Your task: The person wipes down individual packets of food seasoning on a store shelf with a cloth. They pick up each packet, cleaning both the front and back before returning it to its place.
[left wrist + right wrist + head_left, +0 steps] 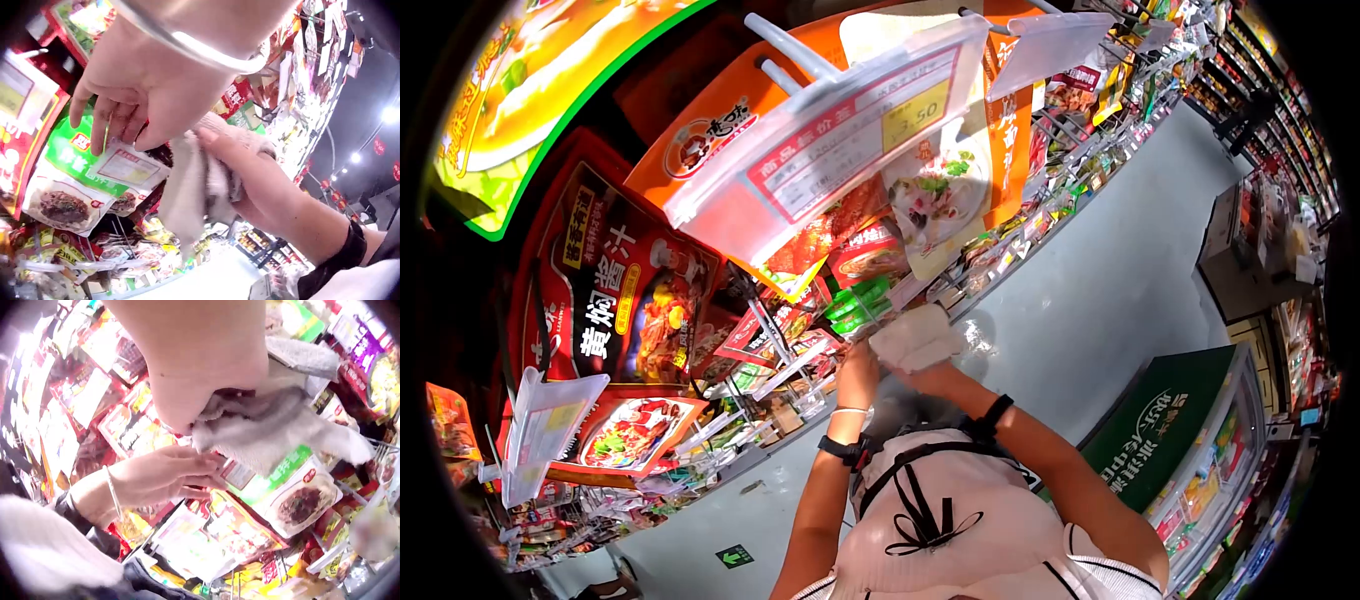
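Observation:
A pale grey-white cloth [917,338] is bunched in my right hand [253,181], whose fingers grip it beside the hanging packets. Folds of the cloth [269,434] drape down in the right wrist view and hide most of the right fingers. My left hand [147,87] is close by, its loosely bent fingers at a clear price tag holder [128,165]. Behind that holder hangs a green and white food packet [65,162] with a picture of a dark, sauced dish. From the right wrist side, the left hand [156,478] reaches toward the same tag with fingers fairly straight.
Hooks with seasoning packets crowd the rack, including a large red sauce packet [615,290]. A big price tag holder [840,150] juts out near the head camera. A green-sided freezer [1165,420] stands across the grey floor [1070,290].

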Tool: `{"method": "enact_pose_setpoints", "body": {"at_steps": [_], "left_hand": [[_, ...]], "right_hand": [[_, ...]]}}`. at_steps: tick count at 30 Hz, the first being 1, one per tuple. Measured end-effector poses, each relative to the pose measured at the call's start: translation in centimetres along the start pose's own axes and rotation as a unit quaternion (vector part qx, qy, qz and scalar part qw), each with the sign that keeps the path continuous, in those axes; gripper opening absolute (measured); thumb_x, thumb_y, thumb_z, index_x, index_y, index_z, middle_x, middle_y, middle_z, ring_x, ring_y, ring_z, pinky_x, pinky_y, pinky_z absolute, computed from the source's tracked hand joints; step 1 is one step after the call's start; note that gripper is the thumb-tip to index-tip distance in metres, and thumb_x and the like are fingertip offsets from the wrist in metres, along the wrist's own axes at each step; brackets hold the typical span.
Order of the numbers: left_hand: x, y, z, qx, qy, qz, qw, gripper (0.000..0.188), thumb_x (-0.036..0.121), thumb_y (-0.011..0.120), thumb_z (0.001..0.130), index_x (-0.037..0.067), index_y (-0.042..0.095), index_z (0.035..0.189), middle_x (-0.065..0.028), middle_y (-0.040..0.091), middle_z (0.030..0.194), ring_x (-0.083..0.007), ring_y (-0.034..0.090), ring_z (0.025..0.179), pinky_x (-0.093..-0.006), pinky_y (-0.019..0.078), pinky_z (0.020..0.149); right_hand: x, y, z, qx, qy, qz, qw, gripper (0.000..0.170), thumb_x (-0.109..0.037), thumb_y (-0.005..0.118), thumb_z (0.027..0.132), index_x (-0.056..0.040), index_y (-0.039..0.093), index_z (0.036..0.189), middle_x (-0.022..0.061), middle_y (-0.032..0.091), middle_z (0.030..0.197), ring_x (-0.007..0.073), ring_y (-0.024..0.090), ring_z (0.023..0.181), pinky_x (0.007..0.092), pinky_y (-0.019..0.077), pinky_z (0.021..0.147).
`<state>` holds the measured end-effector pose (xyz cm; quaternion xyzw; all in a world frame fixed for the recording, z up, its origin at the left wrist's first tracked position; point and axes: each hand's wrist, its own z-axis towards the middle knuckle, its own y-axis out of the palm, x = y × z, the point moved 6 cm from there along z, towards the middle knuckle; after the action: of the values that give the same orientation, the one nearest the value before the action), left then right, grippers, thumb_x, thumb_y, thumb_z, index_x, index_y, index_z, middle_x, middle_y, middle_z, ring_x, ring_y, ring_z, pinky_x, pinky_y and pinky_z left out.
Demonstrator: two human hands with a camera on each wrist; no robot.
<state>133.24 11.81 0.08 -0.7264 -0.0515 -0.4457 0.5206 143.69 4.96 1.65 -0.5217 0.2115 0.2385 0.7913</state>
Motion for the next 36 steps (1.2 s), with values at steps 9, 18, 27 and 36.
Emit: {"method": "enact_pose_setpoints", "body": {"at_steps": [9, 18, 27, 36], "left_hand": [[-4.0, 1.9, 0.3, -0.014, -0.011, -0.109, 0.994, 0.014, 0.012, 0.05, 0.085, -0.001, 0.051, 0.082, -0.0114, 0.056, 0.067, -0.0195, 0.056, 0.061, -0.0303, 0.0427, 0.054], [-7.0, 5.9, -1.0, -0.078, -0.25, -0.582, 0.77, 0.016, 0.013, 0.05, 0.085, -0.003, 0.05, 0.089, -0.0034, 0.051, 0.07, -0.0164, 0.057, 0.065, -0.0302, 0.0521, 0.07], [-5.3, 5.2, -0.9, -0.041, -0.209, -0.516, 0.83, 0.029, 0.005, 0.058, 0.079, -0.004, 0.045, 0.104, -0.0112, 0.06, 0.083, -0.0188, 0.062, 0.069, -0.0255, 0.0504, 0.062], [-6.8, 5.5, -1.1, -0.019, -0.228, -0.511, 0.828, 0.011, 0.006, 0.059, 0.079, 0.003, 0.048, 0.077, -0.0093, 0.061, 0.074, -0.0153, 0.061, 0.062, -0.0218, 0.0459, 0.053]], "right_hand": [[6.7, 2.3, -2.8, 0.069, 0.032, -0.044, 0.996, 0.023, -0.019, 0.054, 0.076, -0.0069, 0.058, 0.095, 0.0128, 0.058, 0.091, 0.0292, 0.056, 0.085, 0.0373, 0.0432, 0.076], [9.5, 3.6, -6.6, 0.027, 0.463, 0.653, 0.599, 0.037, -0.016, 0.06, 0.078, -0.0021, 0.05, 0.111, 0.0032, 0.058, 0.1, 0.0148, 0.057, 0.086, 0.029, 0.0461, 0.073], [6.6, 2.7, -3.1, 0.058, 0.422, 0.56, 0.711, 0.03, -0.015, 0.066, 0.073, 0.002, 0.056, 0.096, 0.0072, 0.059, 0.09, 0.0145, 0.057, 0.079, 0.0271, 0.0462, 0.064], [12.2, 0.7, -4.3, 0.156, 0.434, 0.405, 0.789, 0.022, -0.019, 0.06, 0.079, -0.0011, 0.059, 0.092, 0.0034, 0.059, 0.084, 0.0101, 0.054, 0.069, 0.0246, 0.0441, 0.06]]}}
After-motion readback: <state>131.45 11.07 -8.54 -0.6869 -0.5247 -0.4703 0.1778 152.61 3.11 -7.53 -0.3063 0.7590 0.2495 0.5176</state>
